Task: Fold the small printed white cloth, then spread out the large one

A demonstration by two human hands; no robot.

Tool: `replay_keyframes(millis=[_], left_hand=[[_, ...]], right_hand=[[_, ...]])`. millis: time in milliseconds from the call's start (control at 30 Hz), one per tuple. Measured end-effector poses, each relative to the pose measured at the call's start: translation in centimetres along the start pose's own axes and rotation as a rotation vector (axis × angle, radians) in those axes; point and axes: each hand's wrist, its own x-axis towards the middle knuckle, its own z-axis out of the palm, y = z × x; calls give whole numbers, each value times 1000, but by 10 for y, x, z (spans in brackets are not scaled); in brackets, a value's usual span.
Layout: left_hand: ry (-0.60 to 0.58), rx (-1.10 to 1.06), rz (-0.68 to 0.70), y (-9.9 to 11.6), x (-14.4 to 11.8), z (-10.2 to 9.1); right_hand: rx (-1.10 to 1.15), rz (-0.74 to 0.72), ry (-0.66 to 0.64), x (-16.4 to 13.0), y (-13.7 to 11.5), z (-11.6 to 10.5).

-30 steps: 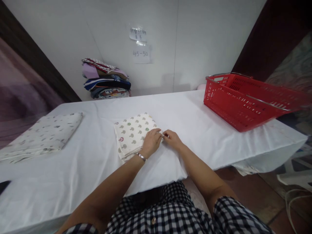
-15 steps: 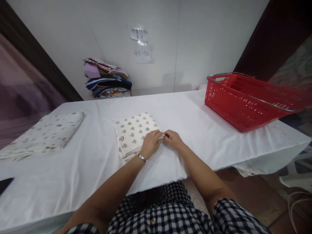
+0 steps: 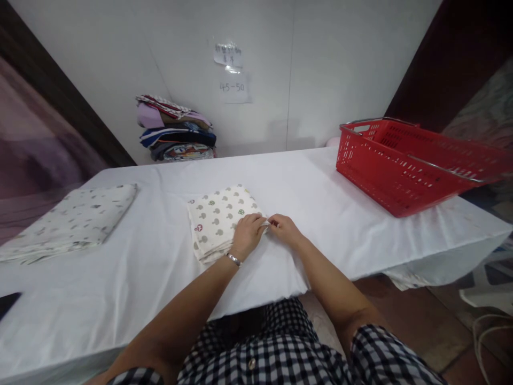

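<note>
A folded white cloth (image 3: pixel 218 214) with grey, green and red mushroom-like prints lies on the white-covered table in front of me. My left hand (image 3: pixel 248 232) rests over its near right corner, fingers closed around the edge. A bracelet circles that wrist. At the same corner, my right hand (image 3: pixel 284 230) pinches the cloth's edge between thumb and fingers, its fingertips close to the left ones. The palm sides of both hands are hidden. Farther left lies another folded cloth (image 3: pixel 76 219), white with small dark prints.
A red plastic basket (image 3: pixel 396 176) with metal handles stands at the table's right end. Folded fabrics (image 3: pixel 176 128) are stacked against the wall behind the table. Paper signs (image 3: pixel 234 88) hang on the wall. A dark flat object (image 3: pixel 8 303) lies at the left edge.
Both hands stay at the cloth's corner. The fingertips have shifted slightly, and the small gap at the right hand's pinch looks narrower. The cloth lies as before.
</note>
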Motion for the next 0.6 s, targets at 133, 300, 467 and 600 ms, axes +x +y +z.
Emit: replay_keyframes(millis=[133, 300, 467, 600], left_hand=[[-3, -9, -15, 0, 0, 0], [-15, -43, -57, 2, 4, -2], [-39, -90, -44, 2, 5, -5], [-50, -131, -26, 2, 5, -6]], right_hand=[[20, 1, -27, -2, -3, -1], [5, -9, -29, -2, -4, -1], [23, 7, -25, -1, -4, 0], [12, 8, -2, -2, -4, 2]])
